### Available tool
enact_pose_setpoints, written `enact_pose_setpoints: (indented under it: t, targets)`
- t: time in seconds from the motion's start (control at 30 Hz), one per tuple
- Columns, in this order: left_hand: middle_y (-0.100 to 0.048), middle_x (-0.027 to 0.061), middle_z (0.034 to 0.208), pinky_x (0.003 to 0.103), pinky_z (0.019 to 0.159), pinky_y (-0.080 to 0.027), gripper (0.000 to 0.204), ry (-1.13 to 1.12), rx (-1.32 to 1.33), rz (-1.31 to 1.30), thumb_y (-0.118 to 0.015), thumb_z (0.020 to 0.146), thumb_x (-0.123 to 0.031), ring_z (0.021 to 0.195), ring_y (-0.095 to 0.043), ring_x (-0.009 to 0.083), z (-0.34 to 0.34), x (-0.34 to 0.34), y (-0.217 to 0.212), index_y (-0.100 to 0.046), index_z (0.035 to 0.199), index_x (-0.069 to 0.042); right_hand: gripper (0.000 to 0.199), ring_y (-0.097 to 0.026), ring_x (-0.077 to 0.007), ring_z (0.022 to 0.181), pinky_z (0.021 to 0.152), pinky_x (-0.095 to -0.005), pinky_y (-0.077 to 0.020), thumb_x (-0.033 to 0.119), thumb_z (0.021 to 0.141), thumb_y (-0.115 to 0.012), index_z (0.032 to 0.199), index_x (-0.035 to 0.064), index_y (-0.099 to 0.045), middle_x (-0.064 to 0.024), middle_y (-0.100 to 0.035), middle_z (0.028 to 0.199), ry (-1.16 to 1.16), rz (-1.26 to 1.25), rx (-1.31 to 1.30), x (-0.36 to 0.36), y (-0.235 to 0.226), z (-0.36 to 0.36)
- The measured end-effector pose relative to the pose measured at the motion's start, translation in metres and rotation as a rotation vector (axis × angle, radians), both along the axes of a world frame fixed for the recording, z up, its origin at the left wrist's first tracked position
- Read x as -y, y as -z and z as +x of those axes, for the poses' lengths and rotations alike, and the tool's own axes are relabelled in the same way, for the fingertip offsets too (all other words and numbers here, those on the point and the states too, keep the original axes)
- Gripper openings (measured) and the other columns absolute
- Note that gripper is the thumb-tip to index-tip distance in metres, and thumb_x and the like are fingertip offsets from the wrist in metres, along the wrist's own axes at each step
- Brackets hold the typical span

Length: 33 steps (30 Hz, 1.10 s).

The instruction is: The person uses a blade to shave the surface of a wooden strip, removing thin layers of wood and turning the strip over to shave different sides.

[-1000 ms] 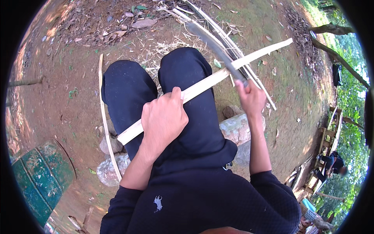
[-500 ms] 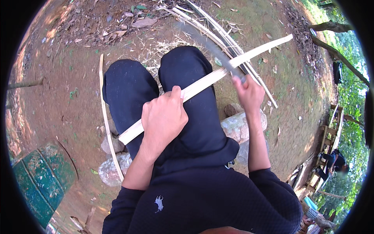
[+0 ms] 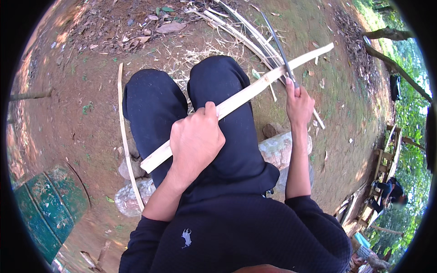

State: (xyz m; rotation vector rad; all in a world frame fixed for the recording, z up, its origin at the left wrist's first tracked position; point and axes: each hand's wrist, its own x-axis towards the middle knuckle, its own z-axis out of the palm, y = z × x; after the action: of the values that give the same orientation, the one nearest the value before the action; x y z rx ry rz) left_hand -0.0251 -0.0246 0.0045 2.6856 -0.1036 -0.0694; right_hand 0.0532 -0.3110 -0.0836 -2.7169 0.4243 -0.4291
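- Wood strip [image 3: 246, 96], pale and flat, slants across the person's thighs, its near end at the left and its far end out over the ground to the right.
- Left hand [image 3: 196, 139] is clenched around the strip toward its near end, back of the hand up, thumb lying along the wood.
- Right hand [image 3: 300, 103] grasps a long dark knife [image 3: 278, 44] by its near end; the fingers hide most of the handle.
- The knife points far and a little left, and its blade crosses over the strip to the right of the knees. How deep its edge sits in the wood, I cannot tell.
- Dark trousers [image 3: 154, 98] cover both bent legs beneath the strip.
- Beyond the right knee, a bundle of thin sticks [image 3: 237, 33] lies on the ground, running from far down toward the right hand.
- Curled shavings [image 3: 195, 53] are scattered on the soil just beyond the knees.
- Left of the legs, a thin bowed slat [image 3: 123, 132] runs from far to near, passing beside the left forearm.
- A pale log [image 3: 278, 148] shows on both sides of the legs, with stones [image 3: 273, 129] near it.
- Near left stands a worn green metal container [image 3: 50, 204].
- Far to the right, another person [image 3: 390, 190] is beside a wooden frame [image 3: 382, 159].
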Motion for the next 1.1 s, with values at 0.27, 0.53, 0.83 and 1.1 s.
enact_pose_setpoints:
  t: [0.27,0.53,0.83,1.1]
  targets:
    - [-0.067,0.0175,0.073,0.051,0.06,-0.051,0.017,-0.023,-0.034,-0.084,-0.052,0.1,-0.016,0.067,-0.068,0.0395,0.002,0.0,0.002,-0.057,0.089,-0.003,0.055,-0.057,-0.0255,0.043,0.046,-0.039,-0.0443,0.047,0.091,-0.074,0.064,0.0055,-0.051,-0.0058,-0.049,0.045,-0.378,0.257,-0.134,-0.069,-0.032,-0.063]
    - [-0.067,0.018,0.074,0.052,0.06,-0.05,0.018,-0.005,-0.01,-0.098,-0.05,0.102,-0.016,0.068,-0.067,0.0399,0.002,-0.001,0.004,-0.058,0.091,-0.003,0.057,-0.054,-0.0272,0.042,0.043,-0.0394,-0.0443,0.054,0.082,-0.08,0.063,0.0084,-0.051,-0.0038,-0.05,0.046,-0.501,0.036,0.069,-0.074,-0.028,-0.057]
    - [-0.068,0.0174,0.074,0.05,0.059,-0.052,0.015,0.01,-0.004,-0.04,-0.054,0.099,-0.015,0.065,-0.068,0.0379,-0.002,0.004,0.006,-0.058,0.091,-0.003,0.062,-0.056,-0.0197,0.042,0.04,-0.038,-0.0421,0.065,0.088,-0.069,0.064,0.0102,-0.053,-0.0042,-0.055,0.05,-0.287,-0.094,0.038,-0.037,-0.011,-0.034]
    - [-0.068,0.0187,0.074,0.052,0.06,-0.052,0.017,-0.008,-0.025,-0.088,-0.052,0.1,-0.015,0.067,-0.068,0.0405,0.002,0.001,0.002,-0.06,0.091,-0.003,0.063,-0.048,-0.0189,0.041,0.042,-0.0378,-0.0414,0.061,0.085,-0.075,0.063,0.0081,-0.048,-0.0026,-0.043,0.047,-0.499,0.047,0.034,-0.074,-0.027,-0.063]
